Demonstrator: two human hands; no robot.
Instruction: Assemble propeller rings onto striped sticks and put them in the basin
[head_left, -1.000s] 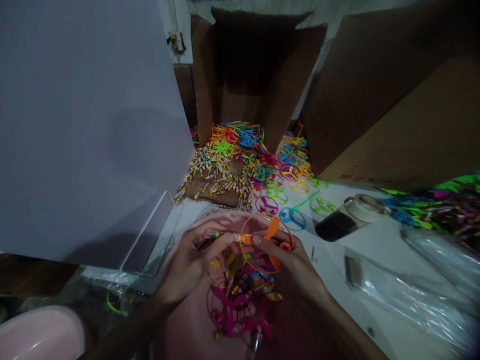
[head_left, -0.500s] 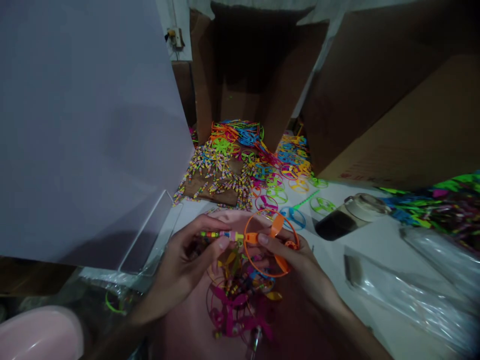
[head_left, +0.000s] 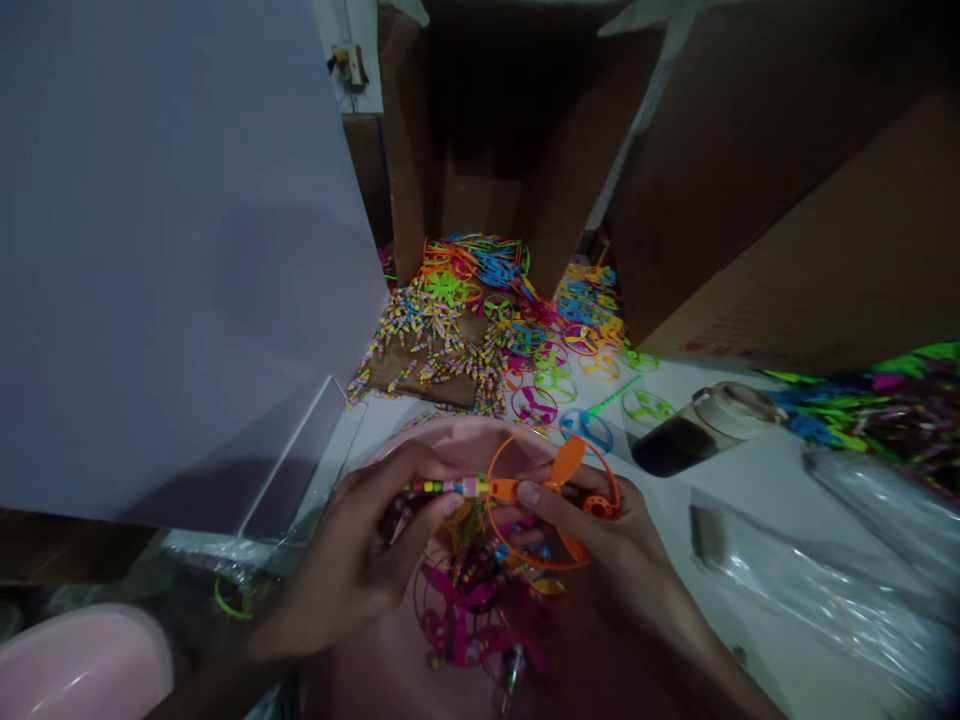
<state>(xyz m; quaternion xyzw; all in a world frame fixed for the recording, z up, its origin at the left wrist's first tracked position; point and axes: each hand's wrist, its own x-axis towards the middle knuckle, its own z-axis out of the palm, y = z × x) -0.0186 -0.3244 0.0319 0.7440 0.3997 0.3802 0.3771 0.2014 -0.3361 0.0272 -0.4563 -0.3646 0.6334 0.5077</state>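
Note:
Over a pink basin (head_left: 465, 430), my left hand (head_left: 375, 545) is closed on a short, multicoloured striped stick (head_left: 450, 487), held level by thumb and fingers. My right hand (head_left: 607, 530) pinches an orange propeller toy with a ring (head_left: 568, 462), its thumb lying over the hub side. The stick's yellow end meets the orange stem of the propeller; whether it sits inside cannot be made out. Below both hands, the basin contains magenta propellers (head_left: 457, 615) and other striped pieces, partly covered by the hands.
Loose striped sticks (head_left: 420, 325) lie on a brown board (head_left: 390, 370), with coloured propeller rings (head_left: 555, 380) beside them. A dark-filled jar (head_left: 694, 435) and clear plastic bags (head_left: 810, 590) are at right. Cardboard boxes (head_left: 787, 220) stand behind; a second pink basin (head_left: 82, 660) is lower left.
Both hands have dropped slightly with the stick and propeller still joined end to end. The orange ring has tilted and shifted a little to the right. My left fingers cover the stick differently.

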